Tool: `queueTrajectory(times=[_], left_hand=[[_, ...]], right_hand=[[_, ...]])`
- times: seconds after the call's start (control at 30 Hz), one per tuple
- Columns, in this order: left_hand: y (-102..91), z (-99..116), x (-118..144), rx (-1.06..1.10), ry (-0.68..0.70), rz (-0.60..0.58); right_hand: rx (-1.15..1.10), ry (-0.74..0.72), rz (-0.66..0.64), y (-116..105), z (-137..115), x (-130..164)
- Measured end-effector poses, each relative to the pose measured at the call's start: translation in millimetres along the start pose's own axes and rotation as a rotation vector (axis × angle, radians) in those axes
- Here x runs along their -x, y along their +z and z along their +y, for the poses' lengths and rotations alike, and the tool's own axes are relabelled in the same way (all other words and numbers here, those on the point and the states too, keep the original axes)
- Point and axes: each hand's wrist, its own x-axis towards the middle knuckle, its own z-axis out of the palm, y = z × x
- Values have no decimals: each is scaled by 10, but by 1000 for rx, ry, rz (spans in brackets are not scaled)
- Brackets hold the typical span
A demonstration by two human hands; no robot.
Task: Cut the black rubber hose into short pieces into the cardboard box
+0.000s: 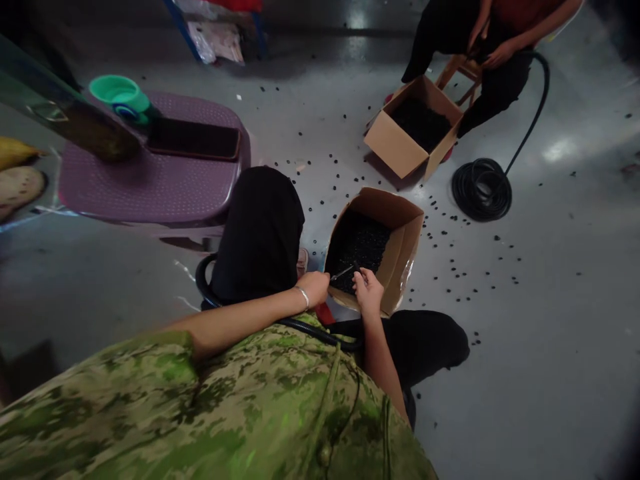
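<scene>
My left hand [316, 288] is closed at the near left edge of an open cardboard box [400, 263]; what its fingers hold is hidden. Just right of it, my right hand [369, 292] grips a thin-bladed tool [343, 273] with a dark end. The narrow grey blade points left toward my left fingers, over the box. Many small black pieces [363, 243] fill the bottom of this box, between my knees. Across my lap runs a black hose [313, 329], partly hidden by my left arm.
On the left, a purple stool [185, 183] bears a phone [195, 139], a green cup [120, 97] and a tall clear container [65, 110]. Ahead, a seated co-worker [520, 30] has another box [400, 143] of black pieces. A coiled black hose [483, 190] and scattered black bits lie on the floor.
</scene>
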Motion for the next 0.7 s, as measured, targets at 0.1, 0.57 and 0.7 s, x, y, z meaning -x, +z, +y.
queueTrajectory(times=[0.1,0.57,0.7], left_hand=[[28,4,-9,0,10,8],[33,8,64,81,46,88],[-10,44,84,51,61,53]], right_hand=[[9,-6,-1,-24,4,7],[-9,-21,-9,-57,88,0],[5,-29,-12,-58,85,7]])
